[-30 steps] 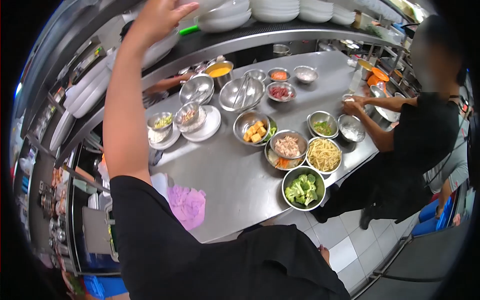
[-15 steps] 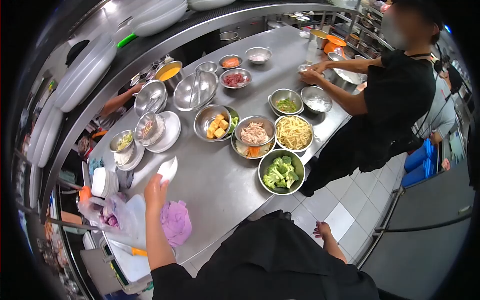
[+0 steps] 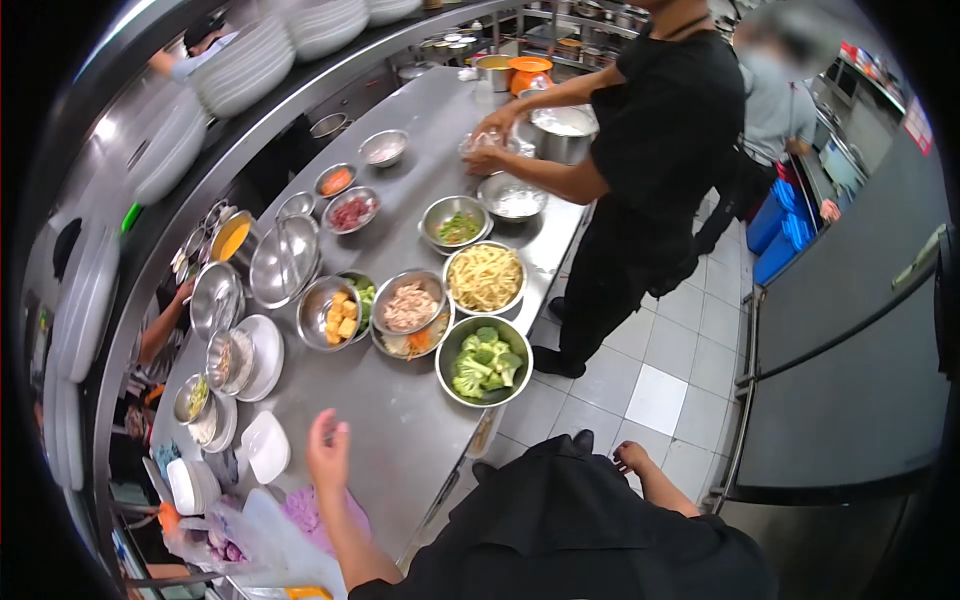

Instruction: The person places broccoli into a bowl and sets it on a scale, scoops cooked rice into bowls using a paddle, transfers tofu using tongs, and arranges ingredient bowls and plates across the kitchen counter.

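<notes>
White dish (image 3: 266,447) lies just beside the left hand (image 3: 327,457), whose blurred fingers (image 3: 324,424) seem loosely parted.

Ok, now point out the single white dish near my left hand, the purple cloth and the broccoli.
White dish (image 3: 266,447): head view, middle of its visible face.
Purple cloth (image 3: 303,510): head view, on its crumpled folds.
Broccoli (image 3: 486,364): head view, middle of the heap.

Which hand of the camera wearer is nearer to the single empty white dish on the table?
Left. The left hand is close beside the white dish, apart from it; the right hand hangs farther away, beyond the table.
</notes>
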{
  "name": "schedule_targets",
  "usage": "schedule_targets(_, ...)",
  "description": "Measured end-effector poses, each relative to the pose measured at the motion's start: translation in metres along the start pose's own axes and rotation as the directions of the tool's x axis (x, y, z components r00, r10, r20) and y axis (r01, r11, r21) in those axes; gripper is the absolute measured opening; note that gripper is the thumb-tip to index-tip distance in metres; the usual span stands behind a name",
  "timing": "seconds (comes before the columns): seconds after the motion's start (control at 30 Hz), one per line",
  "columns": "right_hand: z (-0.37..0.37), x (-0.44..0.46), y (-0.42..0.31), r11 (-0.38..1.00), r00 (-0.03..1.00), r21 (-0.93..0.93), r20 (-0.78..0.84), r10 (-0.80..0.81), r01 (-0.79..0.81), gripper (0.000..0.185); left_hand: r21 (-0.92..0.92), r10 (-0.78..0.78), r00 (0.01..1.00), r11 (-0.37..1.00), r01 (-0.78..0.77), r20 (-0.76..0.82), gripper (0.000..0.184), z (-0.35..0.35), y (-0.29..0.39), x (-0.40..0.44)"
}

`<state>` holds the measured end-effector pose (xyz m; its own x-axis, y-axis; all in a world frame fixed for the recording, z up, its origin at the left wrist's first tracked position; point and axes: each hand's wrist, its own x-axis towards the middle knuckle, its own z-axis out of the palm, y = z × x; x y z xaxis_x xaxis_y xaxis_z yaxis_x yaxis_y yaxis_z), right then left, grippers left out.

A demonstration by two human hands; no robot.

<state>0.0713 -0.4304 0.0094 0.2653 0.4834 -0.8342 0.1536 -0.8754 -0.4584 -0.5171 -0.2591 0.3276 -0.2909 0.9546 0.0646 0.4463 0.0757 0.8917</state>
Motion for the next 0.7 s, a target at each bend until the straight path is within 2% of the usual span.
schedule_targets(0.03,-0.009,0.001,0.007,1.000,1.000,0.018,-0.002,0.003,-0.003,0.030,-0.115,0.050,0.978,0.993,-0.027,0.203,0.038,0.028,0.031,-0.010)
schedule_targets(0.1,-0.031,0.003,0.025,0.985,0.997,0.155,-0.003,0.072,-0.070,0.028,-0.274,0.204,0.806,0.960,-0.054,0.555,0.037,0.095,0.081,-0.034)
schedule_targets(0.13,-0.041,0.005,0.034,0.979,0.997,0.190,-0.015,0.081,-0.077,0.028,-0.322,0.284,0.659,0.944,-0.066,0.696,0.036,0.129,0.100,-0.046)
schedule_targets(0.17,-0.053,0.008,0.042,0.978,0.997,0.195,0.003,0.079,-0.078,0.025,-0.329,0.301,0.622,0.942,-0.073,0.723,0.036,0.163,0.114,-0.055)
schedule_targets(0.23,-0.081,0.004,0.062,0.971,0.998,0.231,0.002,0.069,-0.067,0.021,-0.187,0.186,0.280,0.982,-0.023,0.942,0.034,0.242,0.136,-0.079)
schedule_targets(0.27,-0.094,0.001,0.070,0.967,0.998,0.251,-0.010,0.059,-0.055,0.020,-0.204,0.206,0.215,0.978,-0.032,0.955,0.034,0.284,0.134,-0.089)
schedule_targets(0.33,-0.126,-0.005,0.095,0.935,0.991,0.351,-0.092,0.093,-0.056,0.019,-0.052,0.105,0.361,0.987,-0.154,0.927,0.034,0.366,0.098,-0.106)
schedule_targets(0.4,-0.166,-0.002,0.125,0.942,0.991,0.332,-0.099,0.088,-0.050,0.021,0.104,0.079,0.393,0.899,-0.425,0.916,0.036,0.431,0.035,-0.111)
schedule_targets(0.47,-0.208,-0.009,0.139,0.923,0.986,0.381,-0.127,0.108,-0.052,0.023,0.283,-0.092,0.365,0.810,-0.513,0.927,0.038,0.481,-0.056,-0.107)
schedule_targets(0.53,-0.263,-0.013,0.139,0.875,0.984,0.483,-0.152,0.095,-0.010,0.023,0.400,-0.377,0.143,0.802,-0.443,0.915,0.035,0.506,-0.145,-0.100)
schedule_targets(0.57,-0.291,-0.012,0.136,0.867,0.976,0.498,-0.202,0.081,0.031,0.019,0.326,-0.332,0.125,0.663,-0.674,0.935,0.036,0.503,-0.151,-0.109)
schedule_targets(0.6,-0.319,-0.012,0.128,0.865,0.973,0.501,-0.214,0.091,0.029,0.019,0.618,-0.703,0.071,0.567,-0.544,0.707,0.036,0.510,-0.149,-0.120)
schedule_targets(0.63,-0.349,-0.011,0.116,0.864,0.960,0.497,-0.270,0.070,0.076,0.018,0.693,-0.786,0.061,0.503,-0.517,0.615,0.035,0.514,-0.143,-0.124)
schedule_targets(0.7,-0.405,0.002,0.095,0.863,0.942,0.490,-0.332,0.054,0.123,0.017,0.595,-0.755,-0.014,0.528,-0.605,0.656,0.034,0.528,-0.137,-0.131)
